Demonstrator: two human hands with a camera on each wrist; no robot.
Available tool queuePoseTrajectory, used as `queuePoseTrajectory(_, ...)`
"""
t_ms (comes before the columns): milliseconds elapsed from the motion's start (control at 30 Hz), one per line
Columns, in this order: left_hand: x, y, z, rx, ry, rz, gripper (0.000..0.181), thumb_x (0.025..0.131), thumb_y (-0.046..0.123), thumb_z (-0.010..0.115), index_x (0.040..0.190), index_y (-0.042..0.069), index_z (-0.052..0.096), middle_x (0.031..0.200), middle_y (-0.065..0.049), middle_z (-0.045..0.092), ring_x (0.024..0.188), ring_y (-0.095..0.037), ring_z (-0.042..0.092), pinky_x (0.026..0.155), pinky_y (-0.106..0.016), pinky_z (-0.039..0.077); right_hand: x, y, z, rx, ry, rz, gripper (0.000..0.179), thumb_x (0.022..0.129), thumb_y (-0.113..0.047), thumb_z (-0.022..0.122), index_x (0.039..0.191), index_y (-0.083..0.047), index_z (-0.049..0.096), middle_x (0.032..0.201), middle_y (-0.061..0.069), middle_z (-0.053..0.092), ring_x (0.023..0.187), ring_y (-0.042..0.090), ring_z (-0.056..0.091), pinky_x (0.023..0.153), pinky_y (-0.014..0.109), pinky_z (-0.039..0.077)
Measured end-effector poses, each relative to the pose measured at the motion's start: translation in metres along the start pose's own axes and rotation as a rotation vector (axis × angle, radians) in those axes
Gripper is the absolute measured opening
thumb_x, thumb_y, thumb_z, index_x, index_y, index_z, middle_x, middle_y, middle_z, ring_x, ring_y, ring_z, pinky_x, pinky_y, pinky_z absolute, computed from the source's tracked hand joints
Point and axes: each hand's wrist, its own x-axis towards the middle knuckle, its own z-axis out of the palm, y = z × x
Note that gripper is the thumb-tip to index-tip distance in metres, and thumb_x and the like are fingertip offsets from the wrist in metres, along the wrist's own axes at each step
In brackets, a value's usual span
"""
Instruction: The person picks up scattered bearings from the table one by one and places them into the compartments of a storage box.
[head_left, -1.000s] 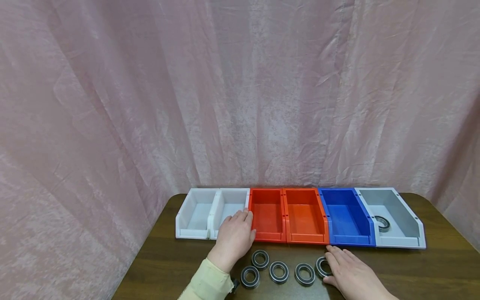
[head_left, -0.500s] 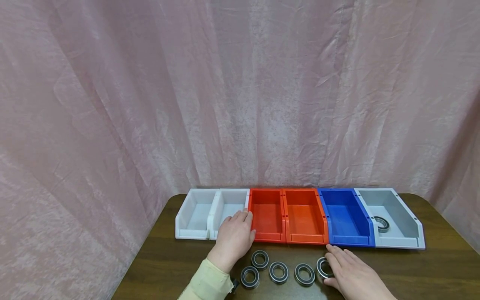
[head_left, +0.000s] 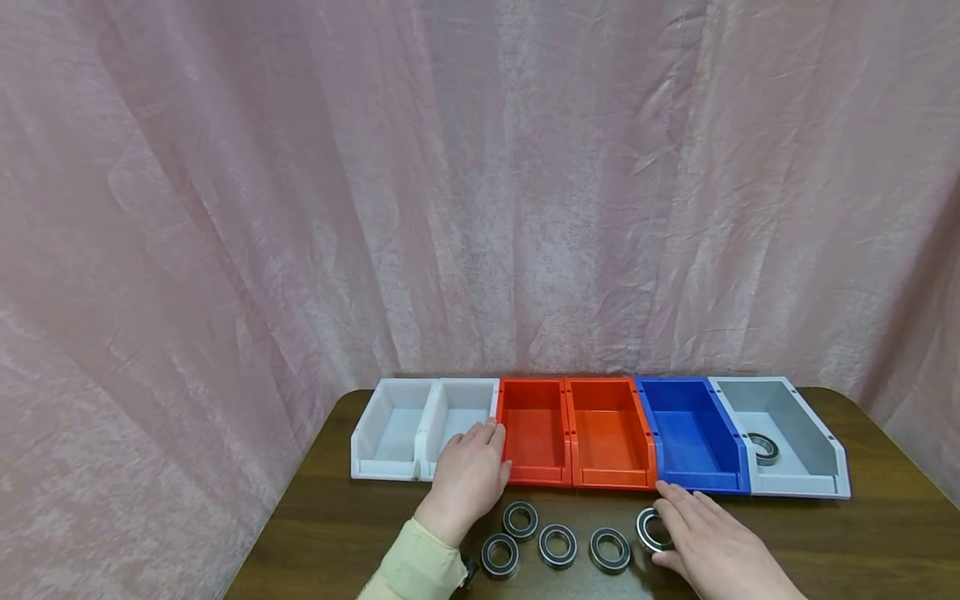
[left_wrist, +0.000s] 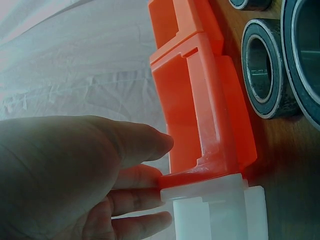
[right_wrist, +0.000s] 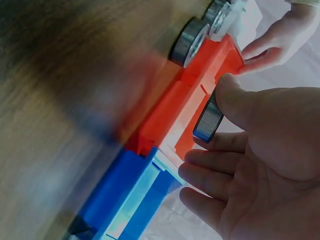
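My right hand (head_left: 716,546) pinches a ball bearing (head_left: 645,533) between thumb and forefinger, close in front of the blue bin. In the right wrist view this bearing (right_wrist: 208,121) shows edge-on, the other fingers fanned out below it. My left hand (head_left: 467,475) rests with extended fingers on the rim where a white bin (head_left: 442,417) meets a red bin (head_left: 534,476). The left wrist view shows its fingertips at that same joint. Several more bearings lie flat on the table between the hands, among them one bearing (head_left: 609,566) nearest the held one.
Along the back of the wooden table (head_left: 300,517) runs a row of bins: two white, two red-orange, a blue bin (head_left: 705,482) and a grey bin (head_left: 801,485) at the right end. One bearing (head_left: 773,455) lies in the grey bin. A pink curtain (head_left: 480,208) hangs behind.
My right hand has shifted slightly to the right and forward, and the pinched bearing has moved with it, away from its neighbour. The left hand stays where it was.
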Motion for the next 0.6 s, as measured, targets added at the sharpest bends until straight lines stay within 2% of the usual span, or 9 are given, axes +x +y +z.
queuePoseTrajectory(300,0.000,0.000,0.001,0.000,-0.013,-0.003,0.057,0.100,0.033,0.081,0.146,0.002,0.069,0.148,-0.016,0.069,0.132,-0.032,0.067,0.106,-0.050,0.058,-0.002,0.004,-0.010,-0.044,0.021,-0.002,0.071,0.101,-0.043,0.079,0.152,0.001,0.060,0.162,0.022,0.054,0.149,0.047,0.052,0.121,0.066,0.040)
queuePoseTrajectory(600,0.000,0.000,0.001,0.007,-0.021,-0.006,0.057,0.101,0.034,0.080,0.147,0.003,0.068,0.149,-0.015,0.068,0.132,-0.032,0.067,0.105,-0.049,0.058,-0.008,0.010,-0.016,-0.121,0.177,-0.056,0.066,0.099,-0.045,0.081,0.144,0.002,0.066,0.156,0.024,0.060,0.143,0.045,0.058,0.119,0.064,0.044)
